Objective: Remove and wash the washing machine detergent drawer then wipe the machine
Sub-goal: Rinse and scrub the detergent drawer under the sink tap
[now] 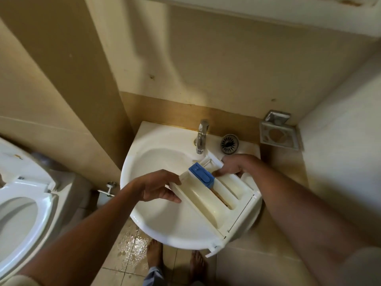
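The white detergent drawer [214, 203] lies slantwise across the right side of a white wash basin [162, 223], its front panel hanging over the near rim. A blue insert [201, 175] sits in its far end, and brownish residue shows in one compartment. My left hand [158, 187] grips the drawer's left side wall. On the far right edge, beside the blue insert, my right hand [235, 166] holds the drawer. The washing machine is out of view.
A chrome tap [201, 137] stands at the basin's back, no water running. A metal strainer [229, 143] lies beside it. An empty wall soap holder [278, 134] is at the right. A toilet [22, 203] stands left. The tiled floor [132, 248] is wet by my bare feet.
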